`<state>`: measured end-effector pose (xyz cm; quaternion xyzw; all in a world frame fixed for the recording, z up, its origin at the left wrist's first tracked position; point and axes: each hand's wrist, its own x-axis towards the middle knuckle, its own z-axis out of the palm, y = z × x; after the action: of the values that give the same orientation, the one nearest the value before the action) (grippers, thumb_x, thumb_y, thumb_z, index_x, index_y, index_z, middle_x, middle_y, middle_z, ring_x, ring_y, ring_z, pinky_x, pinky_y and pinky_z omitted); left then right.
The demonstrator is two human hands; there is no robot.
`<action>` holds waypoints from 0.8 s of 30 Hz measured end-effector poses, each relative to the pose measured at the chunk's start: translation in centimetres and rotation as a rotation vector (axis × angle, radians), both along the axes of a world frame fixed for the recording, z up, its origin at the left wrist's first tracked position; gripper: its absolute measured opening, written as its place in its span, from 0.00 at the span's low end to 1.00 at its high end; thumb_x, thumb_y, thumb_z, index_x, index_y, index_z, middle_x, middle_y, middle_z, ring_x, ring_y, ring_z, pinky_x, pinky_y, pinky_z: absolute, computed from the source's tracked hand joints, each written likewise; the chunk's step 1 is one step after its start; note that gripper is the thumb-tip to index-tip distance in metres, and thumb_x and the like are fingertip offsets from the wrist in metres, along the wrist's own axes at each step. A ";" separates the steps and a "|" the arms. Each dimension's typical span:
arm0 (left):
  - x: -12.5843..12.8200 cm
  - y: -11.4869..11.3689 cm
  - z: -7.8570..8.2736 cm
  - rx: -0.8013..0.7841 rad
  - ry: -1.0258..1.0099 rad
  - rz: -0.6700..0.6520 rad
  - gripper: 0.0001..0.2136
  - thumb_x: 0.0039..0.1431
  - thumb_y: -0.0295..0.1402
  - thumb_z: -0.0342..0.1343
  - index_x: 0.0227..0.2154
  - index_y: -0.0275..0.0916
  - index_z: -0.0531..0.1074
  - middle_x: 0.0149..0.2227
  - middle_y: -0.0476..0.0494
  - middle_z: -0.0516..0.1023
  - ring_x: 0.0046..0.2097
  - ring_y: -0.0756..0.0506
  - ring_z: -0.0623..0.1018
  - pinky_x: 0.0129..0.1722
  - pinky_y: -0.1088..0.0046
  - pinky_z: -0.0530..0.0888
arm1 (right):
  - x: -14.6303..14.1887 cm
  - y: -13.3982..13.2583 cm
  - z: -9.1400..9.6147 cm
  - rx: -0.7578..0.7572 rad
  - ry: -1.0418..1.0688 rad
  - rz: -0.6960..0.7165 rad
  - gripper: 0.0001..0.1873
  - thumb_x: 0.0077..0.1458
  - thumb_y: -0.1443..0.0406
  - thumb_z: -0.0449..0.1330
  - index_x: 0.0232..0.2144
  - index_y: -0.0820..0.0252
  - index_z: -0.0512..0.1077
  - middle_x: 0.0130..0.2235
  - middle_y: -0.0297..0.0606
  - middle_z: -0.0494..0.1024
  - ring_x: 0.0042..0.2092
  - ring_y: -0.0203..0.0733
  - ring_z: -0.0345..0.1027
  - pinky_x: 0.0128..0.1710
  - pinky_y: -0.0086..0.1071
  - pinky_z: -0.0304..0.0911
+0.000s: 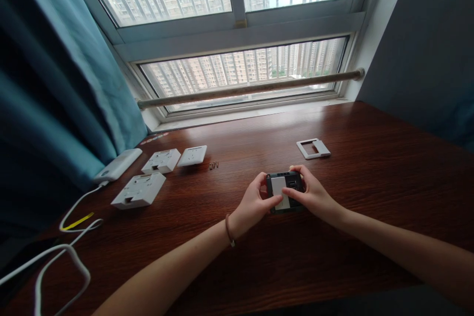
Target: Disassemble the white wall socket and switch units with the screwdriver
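Note:
Between my two hands is a wall switch module [294,184] with a dark frame and a pale rocker panel [279,186] on its left part. My left hand [255,202] grips its left side, the thumb lying on the pale panel. From the right, my right hand [313,190] holds it with fingers at the far edge and the thumb on the panel. Beyond my right hand, a white frame [301,150] lies on the table with a white rocker plate [321,147] at its right side.
On the left of the wooden table [237,143] are two white mounting boxes [140,189], a white socket panel [192,155] and several small screws [214,165]. A white power bank [120,164] trails a white cable [79,197]. A blue curtain [85,59] hangs beside the window.

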<state>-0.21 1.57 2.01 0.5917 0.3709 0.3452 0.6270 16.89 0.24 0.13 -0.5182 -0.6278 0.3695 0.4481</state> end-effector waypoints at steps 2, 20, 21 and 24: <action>0.0 -0.1 -0.1 0.043 0.018 0.005 0.15 0.46 0.31 0.61 0.32 0.37 0.58 0.32 0.50 0.69 0.31 0.51 0.73 0.26 0.79 0.72 | 0.0 0.0 -0.1 0.011 -0.012 -0.008 0.20 0.46 0.61 0.61 0.41 0.58 0.59 0.35 0.35 0.68 0.36 0.40 0.65 0.37 0.34 0.64; -1.1 2.3 -1.9 0.043 0.192 0.195 0.14 0.50 0.42 0.54 0.33 0.38 0.60 0.28 0.50 0.66 0.24 0.51 0.71 0.11 0.79 0.68 | -0.1 0.3 -0.7 -0.042 0.083 0.021 0.28 0.47 0.62 0.59 0.50 0.60 0.54 0.46 0.46 0.68 0.38 0.42 0.70 0.35 0.37 0.69; -1.2 2.4 -2.1 0.052 0.212 0.194 0.14 0.50 0.41 0.54 0.34 0.37 0.60 0.29 0.50 0.67 0.24 0.50 0.71 0.11 0.79 0.68 | -0.1 0.4 -0.9 -0.044 0.081 0.024 0.28 0.47 0.62 0.59 0.50 0.60 0.54 0.46 0.47 0.68 0.38 0.42 0.70 0.36 0.37 0.69; -1.3 2.7 -2.4 0.039 0.249 0.169 0.14 0.51 0.40 0.53 0.35 0.37 0.61 0.29 0.49 0.67 0.22 0.51 0.72 0.11 0.77 0.70 | 0.0 0.4 -1.1 -0.047 0.062 0.038 0.27 0.48 0.63 0.58 0.50 0.60 0.54 0.48 0.49 0.69 0.41 0.44 0.71 0.38 0.38 0.69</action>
<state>-1.51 4.24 -0.44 0.6086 0.4877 0.3277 0.5333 16.84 0.66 -0.93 -0.5050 -0.6144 0.4085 0.4479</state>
